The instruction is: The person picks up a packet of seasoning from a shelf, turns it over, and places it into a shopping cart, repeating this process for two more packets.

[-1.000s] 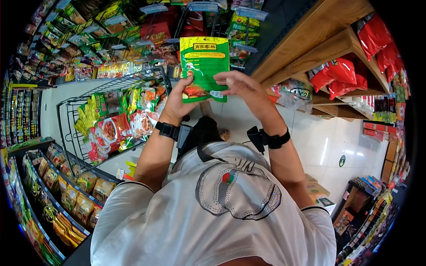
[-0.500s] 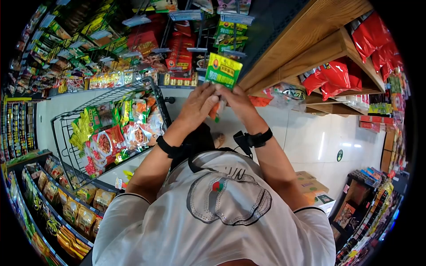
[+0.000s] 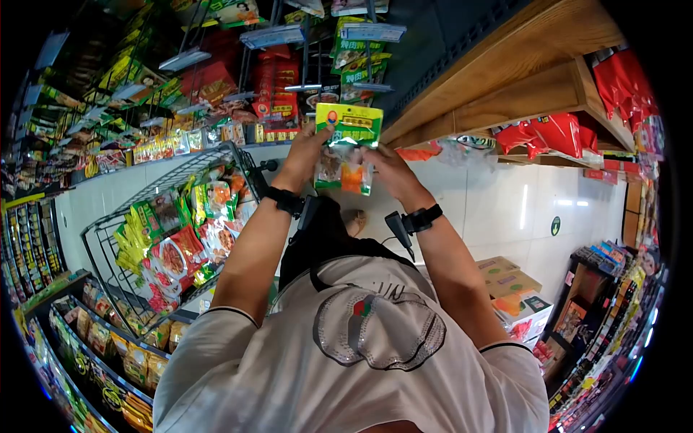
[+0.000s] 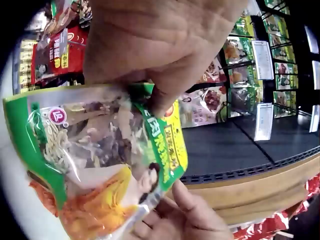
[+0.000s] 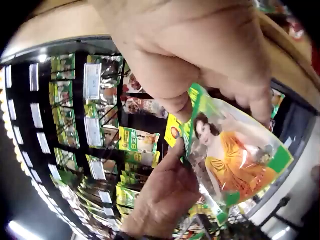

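Between the person's two hands is one green-and-yellow packet [image 3: 348,136], its clear window turned toward the wearer. The left hand [image 3: 304,155] pinches its left edge; the right hand [image 3: 393,173] is clamped on its right edge. Half a second ago the hands bunched together below a tilted packet; now they've spread to either side and it sits straighter. Beyond the hands, I count two green packets [image 3: 364,71] hanging one below the other. Left of the left hand stands one wire cart [image 3: 249,173], with at least two red-and-white packets [image 3: 170,256] inside. Right of the right hand, red bags [image 3: 538,133] fill a wooden shelf [image 3: 505,94].
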A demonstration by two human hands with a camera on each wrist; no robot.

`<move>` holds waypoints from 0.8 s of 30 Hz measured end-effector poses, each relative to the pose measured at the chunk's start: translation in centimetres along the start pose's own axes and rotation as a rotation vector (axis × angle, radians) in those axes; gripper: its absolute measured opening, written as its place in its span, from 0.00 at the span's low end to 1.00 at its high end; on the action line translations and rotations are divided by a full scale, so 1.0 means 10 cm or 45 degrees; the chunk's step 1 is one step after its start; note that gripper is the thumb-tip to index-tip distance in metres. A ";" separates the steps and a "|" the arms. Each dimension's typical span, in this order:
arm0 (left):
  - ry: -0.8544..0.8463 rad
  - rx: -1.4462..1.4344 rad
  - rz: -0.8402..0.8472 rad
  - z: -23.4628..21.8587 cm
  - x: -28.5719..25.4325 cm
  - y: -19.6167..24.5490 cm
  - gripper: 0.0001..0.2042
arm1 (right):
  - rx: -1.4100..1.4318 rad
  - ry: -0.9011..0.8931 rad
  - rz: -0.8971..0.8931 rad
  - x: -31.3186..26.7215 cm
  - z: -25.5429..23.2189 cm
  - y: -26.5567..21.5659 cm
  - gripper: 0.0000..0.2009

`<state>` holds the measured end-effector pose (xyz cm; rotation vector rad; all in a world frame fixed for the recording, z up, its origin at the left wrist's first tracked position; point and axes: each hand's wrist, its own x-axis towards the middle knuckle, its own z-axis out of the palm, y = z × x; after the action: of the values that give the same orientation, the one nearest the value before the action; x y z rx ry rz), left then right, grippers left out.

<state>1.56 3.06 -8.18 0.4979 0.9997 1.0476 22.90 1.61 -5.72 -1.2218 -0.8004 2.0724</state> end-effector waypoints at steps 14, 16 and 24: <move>0.209 0.650 0.290 0.15 1.01 -0.06 0.21 | -0.593 0.384 -0.565 0.27 -0.06 -0.33 0.15; 0.171 0.458 0.342 0.15 1.18 -0.18 0.24 | -0.609 0.406 -0.599 0.23 0.04 -0.49 0.15; 0.294 0.575 0.598 -0.06 1.62 -0.53 0.21 | -0.608 0.390 -0.625 0.37 0.03 -0.65 0.16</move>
<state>5.84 14.99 -19.62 1.0350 1.3743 1.3186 22.40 8.45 -2.79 -1.3694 -1.3335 1.3020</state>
